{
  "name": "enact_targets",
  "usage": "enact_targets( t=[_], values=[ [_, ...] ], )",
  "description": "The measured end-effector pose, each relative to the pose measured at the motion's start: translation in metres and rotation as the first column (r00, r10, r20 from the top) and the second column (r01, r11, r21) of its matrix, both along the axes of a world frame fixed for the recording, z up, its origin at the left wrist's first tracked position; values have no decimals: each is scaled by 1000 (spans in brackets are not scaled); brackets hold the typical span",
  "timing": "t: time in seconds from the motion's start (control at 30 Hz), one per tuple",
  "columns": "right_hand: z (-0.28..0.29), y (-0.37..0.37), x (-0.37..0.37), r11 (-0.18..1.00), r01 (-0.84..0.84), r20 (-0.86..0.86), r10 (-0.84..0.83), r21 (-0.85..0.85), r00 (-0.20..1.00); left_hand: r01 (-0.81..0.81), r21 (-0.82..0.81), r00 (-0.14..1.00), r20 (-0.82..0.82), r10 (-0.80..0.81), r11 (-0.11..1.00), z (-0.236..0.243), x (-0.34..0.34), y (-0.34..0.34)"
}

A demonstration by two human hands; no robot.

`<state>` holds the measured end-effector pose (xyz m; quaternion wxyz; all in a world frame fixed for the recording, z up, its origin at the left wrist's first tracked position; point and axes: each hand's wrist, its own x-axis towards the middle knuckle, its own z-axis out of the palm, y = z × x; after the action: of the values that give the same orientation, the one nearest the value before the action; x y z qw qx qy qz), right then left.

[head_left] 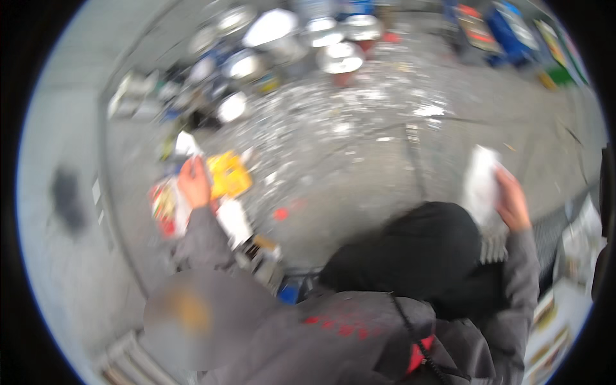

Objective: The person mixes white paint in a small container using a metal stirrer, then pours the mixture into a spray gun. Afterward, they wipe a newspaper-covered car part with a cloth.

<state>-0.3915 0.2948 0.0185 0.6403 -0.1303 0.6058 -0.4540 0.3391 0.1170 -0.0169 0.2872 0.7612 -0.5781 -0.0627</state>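
Note:
At the right, my right hand is closed on the edge of a white, flat, soft-looking piece, blurred, perhaps a bag or folded paper. Its thumb side is partly hidden. Over on the left, the fingers of my left hand are drawn together in a pinch. A small white scrap shows right at those fingertips; blur hides whether it is held. Beside this hand lies a yellow packet. A red and clear plastic package lies partly under the left wrist.
Several paint-can-like tins crowd the far side of the paint-spattered grey floor. Blue and colored packages stand at the far right. A grey wall rises on the left. White items lie near my left sleeve.

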Motion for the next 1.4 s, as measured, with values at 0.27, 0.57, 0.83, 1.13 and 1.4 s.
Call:
enact_targets(
  t=[0.27,0.57,0.83,1.13,1.4],
  values=[
    [-25,-74,46,915,286,310,-195,-285,931,836,-294,446,-125,-886,462,14,-435,3],
    [-28,-39,2,711,682,369,-597,-169,713,983,-186,16,134,-991,-10,18,-582,59],
    [-19,7,-31,702,675,514,-503,-226,695,961,-105,99,-733,-673,256,5,-644,54],
    [-6,83,-95,724,601,-6,-640,-338,768,1000,25,28,-976,216,-17,10,-711,82],
    [-42,157,-146,378,859,318,-815,-344,485,910,382,261,-831,-492,-163,34,-798,152]
  ],
)
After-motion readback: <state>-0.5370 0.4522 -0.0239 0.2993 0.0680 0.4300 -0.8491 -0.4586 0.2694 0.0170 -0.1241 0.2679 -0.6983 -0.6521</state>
